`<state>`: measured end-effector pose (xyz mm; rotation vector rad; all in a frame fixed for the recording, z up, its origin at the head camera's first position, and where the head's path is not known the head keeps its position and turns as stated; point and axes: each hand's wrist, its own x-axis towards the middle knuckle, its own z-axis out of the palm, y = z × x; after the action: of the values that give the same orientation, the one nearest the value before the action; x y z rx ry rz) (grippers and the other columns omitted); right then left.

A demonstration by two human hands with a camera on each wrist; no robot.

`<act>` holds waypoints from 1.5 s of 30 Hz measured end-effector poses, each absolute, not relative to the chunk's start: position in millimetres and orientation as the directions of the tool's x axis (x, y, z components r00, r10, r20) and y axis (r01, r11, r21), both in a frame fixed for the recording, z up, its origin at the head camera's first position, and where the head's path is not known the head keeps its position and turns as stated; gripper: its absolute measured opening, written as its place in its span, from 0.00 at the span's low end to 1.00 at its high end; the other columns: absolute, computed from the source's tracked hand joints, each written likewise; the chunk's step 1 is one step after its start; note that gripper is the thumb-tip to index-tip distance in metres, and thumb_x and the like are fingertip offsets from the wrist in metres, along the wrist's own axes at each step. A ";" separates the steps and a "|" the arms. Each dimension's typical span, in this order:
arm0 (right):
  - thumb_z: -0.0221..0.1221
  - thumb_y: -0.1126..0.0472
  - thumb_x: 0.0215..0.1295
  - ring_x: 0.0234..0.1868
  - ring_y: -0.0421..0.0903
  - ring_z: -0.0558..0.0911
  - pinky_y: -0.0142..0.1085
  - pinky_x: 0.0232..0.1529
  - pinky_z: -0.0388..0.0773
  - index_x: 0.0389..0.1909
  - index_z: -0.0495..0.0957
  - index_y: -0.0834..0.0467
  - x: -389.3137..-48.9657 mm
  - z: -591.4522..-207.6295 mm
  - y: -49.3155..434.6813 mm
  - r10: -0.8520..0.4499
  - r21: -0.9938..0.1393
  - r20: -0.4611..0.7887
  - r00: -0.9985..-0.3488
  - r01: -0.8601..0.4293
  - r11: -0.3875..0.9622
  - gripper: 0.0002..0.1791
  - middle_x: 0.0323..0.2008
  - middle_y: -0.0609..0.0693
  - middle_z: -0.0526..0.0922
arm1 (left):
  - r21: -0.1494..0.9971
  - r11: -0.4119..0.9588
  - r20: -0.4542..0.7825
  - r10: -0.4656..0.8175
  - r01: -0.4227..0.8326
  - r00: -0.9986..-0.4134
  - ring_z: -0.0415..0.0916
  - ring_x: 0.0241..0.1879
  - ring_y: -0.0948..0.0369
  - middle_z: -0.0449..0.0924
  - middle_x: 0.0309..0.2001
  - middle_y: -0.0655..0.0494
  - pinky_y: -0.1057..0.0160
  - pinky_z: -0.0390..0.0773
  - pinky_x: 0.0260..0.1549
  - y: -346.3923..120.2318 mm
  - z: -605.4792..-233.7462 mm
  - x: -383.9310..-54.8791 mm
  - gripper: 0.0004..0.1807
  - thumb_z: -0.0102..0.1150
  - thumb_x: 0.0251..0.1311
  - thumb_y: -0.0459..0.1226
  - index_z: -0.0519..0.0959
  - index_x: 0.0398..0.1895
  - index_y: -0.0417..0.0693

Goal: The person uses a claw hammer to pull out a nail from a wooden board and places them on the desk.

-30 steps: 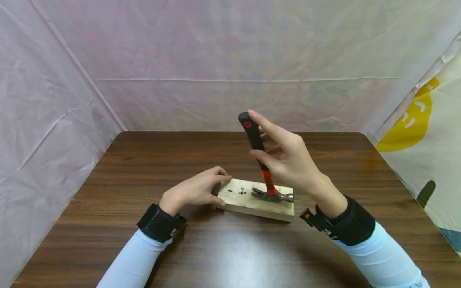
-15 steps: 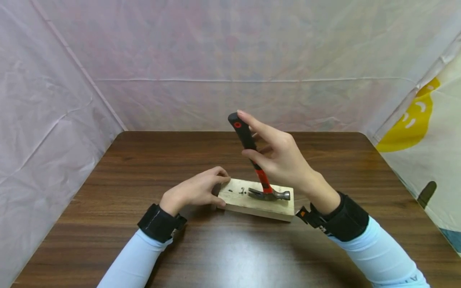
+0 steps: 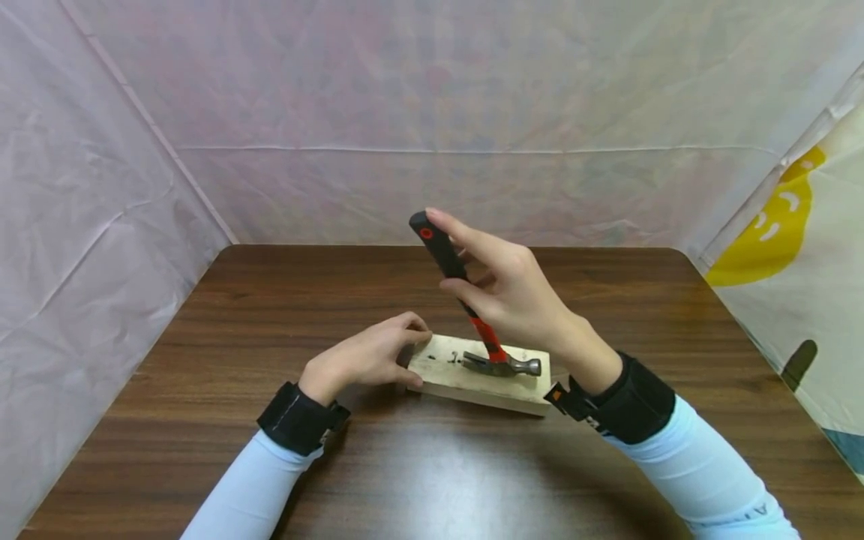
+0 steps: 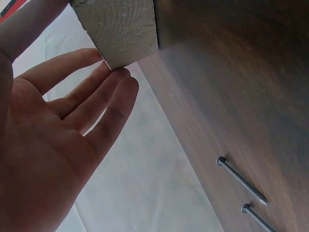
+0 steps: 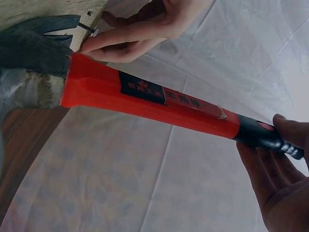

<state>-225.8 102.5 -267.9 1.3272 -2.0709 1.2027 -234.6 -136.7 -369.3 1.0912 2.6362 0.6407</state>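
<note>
A pale wooden block (image 3: 439, 371) lies on the table, its left end held between the thumb and fingers of my left hand (image 3: 367, 356). My right hand (image 3: 506, 289) grips the black upper handle of a claw hammer (image 3: 487, 337), which stands with its handle upward and leaning left. The hammer head (image 3: 502, 366) is over the block's top, claw toward the left. Close to the claw tip a nail (image 5: 88, 28) sticks out of the wood. A small hole (image 5: 90, 13) shows near it. Whether the claw touches the nail, I cannot tell.
Two loose nails (image 4: 241, 181) lie on the brown wooden table (image 3: 304, 300) in the left wrist view. Whitish sheeting (image 3: 432, 97) hangs behind the table and at both sides.
My right hand and the hammer have moved left, the handle tilting further left and the claw coming nearer the nail. The left hand and the block stay in place.
</note>
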 end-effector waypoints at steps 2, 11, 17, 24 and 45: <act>0.68 0.76 0.61 0.46 0.46 0.83 0.32 0.33 0.84 0.77 0.65 0.54 -226.5 -267.9 101.2 -0.540 -0.444 0.702 -0.465 -0.878 0.178 0.44 0.59 0.55 0.81 | 0.472 0.635 -0.040 0.708 0.611 -0.705 0.71 0.62 0.54 0.69 0.64 0.50 0.53 0.74 0.59 -136.6 -368.6 -233.9 0.40 0.77 0.58 0.46 0.73 0.70 0.37; 0.68 0.77 0.61 0.46 0.47 0.83 0.31 0.34 0.84 0.77 0.65 0.55 -230.2 -268.9 99.1 -0.554 -0.449 0.685 -0.473 -0.873 0.190 0.44 0.60 0.56 0.81 | 0.468 0.643 -0.042 0.702 0.606 -0.711 0.71 0.62 0.54 0.70 0.64 0.51 0.54 0.74 0.59 -134.8 -368.3 -233.5 0.39 0.77 0.58 0.45 0.74 0.69 0.36; 0.69 0.76 0.61 0.46 0.46 0.83 0.31 0.34 0.84 0.78 0.65 0.54 -231.7 -269.0 98.9 -0.555 -0.450 0.678 -0.482 -0.869 0.206 0.45 0.58 0.56 0.81 | 0.471 0.652 -0.058 0.695 0.594 -0.717 0.71 0.62 0.54 0.69 0.65 0.51 0.53 0.74 0.59 -133.7 -367.6 -232.8 0.40 0.76 0.58 0.46 0.73 0.70 0.37; 0.69 0.76 0.61 0.46 0.46 0.83 0.32 0.34 0.84 0.78 0.65 0.54 -233.0 -269.1 96.5 -0.556 -0.442 0.681 -0.477 -0.873 0.208 0.44 0.57 0.56 0.82 | 0.472 0.650 -0.057 0.697 0.596 -0.715 0.71 0.62 0.54 0.69 0.65 0.50 0.54 0.74 0.58 -133.2 -367.4 -233.3 0.39 0.77 0.58 0.45 0.73 0.70 0.37; 0.68 0.76 0.62 0.45 0.46 0.85 0.32 0.33 0.84 0.78 0.64 0.54 -233.5 -268.9 93.0 -0.534 -0.464 0.685 -0.496 -0.862 0.205 0.44 0.57 0.56 0.82 | 0.473 0.637 -0.043 0.706 0.608 -0.707 0.72 0.61 0.53 0.70 0.64 0.49 0.53 0.75 0.58 -134.5 -368.8 -233.7 0.39 0.77 0.58 0.46 0.74 0.69 0.36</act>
<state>-233.5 93.0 -268.9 1.3021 -2.1110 1.1985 -233.7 -134.5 -368.8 1.0745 2.6346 0.6386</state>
